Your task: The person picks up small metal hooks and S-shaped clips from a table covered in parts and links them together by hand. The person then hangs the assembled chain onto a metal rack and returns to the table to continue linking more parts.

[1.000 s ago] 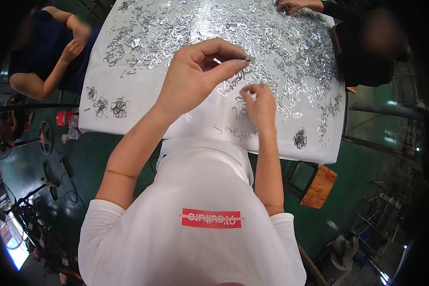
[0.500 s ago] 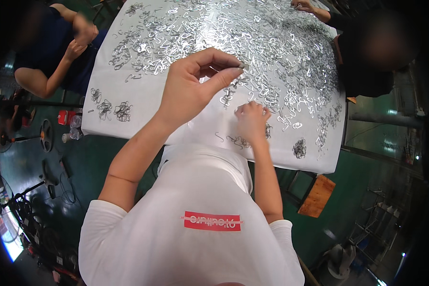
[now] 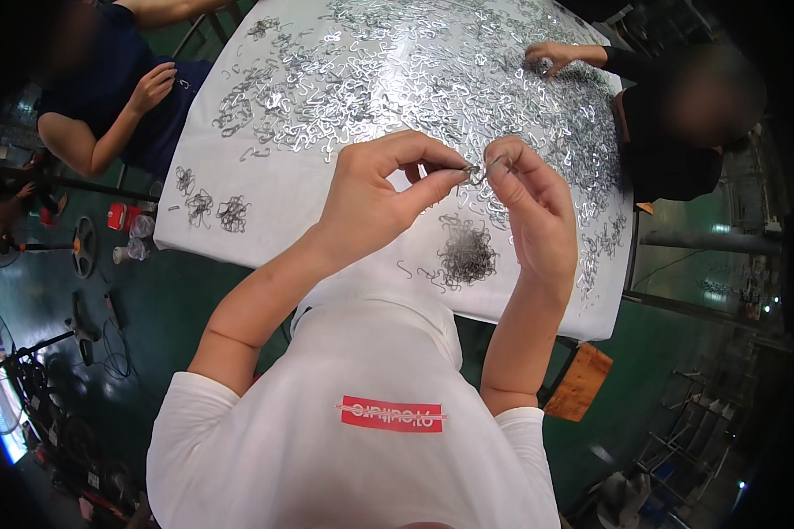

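Observation:
Above the white-covered table (image 3: 273,198), my left hand (image 3: 375,185) is closed in a pinch on a small metal S-hook (image 3: 475,173). Facing it at close range, my right hand (image 3: 538,207) pinches another thin metal S-hook (image 3: 503,162) between thumb and fingers. The two hooks meet or nearly meet; whether they are linked I cannot tell. Below my hands, near the table's front edge, lies a dense dark heap of S-hooks (image 3: 468,254). A wide spread of loose shiny S-hooks (image 3: 370,79) covers the far part of the table.
Small clusters of hooks (image 3: 231,213) lie at the table's left corner. One person (image 3: 119,115) sits at the left. Another person's hand (image 3: 551,58) reaches into the hooks at the far right. A wooden stool (image 3: 579,381) stands by the front right corner.
My right hand has risen from the near heap to meet my left hand, now with a hook in its fingers. The left hand has come slightly nearer to me. The person at right has reached further in.

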The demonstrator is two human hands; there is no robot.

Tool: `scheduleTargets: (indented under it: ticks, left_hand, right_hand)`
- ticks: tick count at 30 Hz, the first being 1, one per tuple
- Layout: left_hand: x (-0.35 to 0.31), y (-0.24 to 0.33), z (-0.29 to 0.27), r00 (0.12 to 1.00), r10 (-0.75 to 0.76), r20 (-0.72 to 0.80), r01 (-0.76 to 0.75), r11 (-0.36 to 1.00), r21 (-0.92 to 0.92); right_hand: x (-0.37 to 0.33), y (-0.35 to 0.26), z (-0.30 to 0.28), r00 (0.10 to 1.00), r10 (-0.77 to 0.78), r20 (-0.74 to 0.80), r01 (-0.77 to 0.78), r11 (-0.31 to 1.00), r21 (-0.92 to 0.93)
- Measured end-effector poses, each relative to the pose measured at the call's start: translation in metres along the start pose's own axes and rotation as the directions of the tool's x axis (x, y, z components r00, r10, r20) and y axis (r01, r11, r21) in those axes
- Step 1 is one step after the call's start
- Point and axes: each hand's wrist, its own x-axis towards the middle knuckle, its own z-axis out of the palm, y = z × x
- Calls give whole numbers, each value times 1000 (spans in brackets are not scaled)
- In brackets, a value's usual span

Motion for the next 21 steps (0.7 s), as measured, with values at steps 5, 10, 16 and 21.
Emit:
scheduleTargets:
  ticks: [5, 10, 16, 21]
  left_hand:
    - [-4, -10, 2, 998, 44, 46, -45, 999, 13]
    - [3, -94, 6, 976, -204, -81, 200, 978, -51]
    - [-53, -226, 35, 949, -38, 314, -141, 837, 529]
    - [-68, -269, 43, 857, 140, 497, -454, 662, 597]
  right_hand:
    - [1, 1, -4, 999, -41, -33, 41, 999, -20]
    - [-3, -6, -10, 993, -92, -67, 88, 994, -67]
    - [-6, -15, -24, 981, -174, -84, 169, 984, -60]
    - [-7, -17, -29, 973, -189, -131, 180, 981, -76]
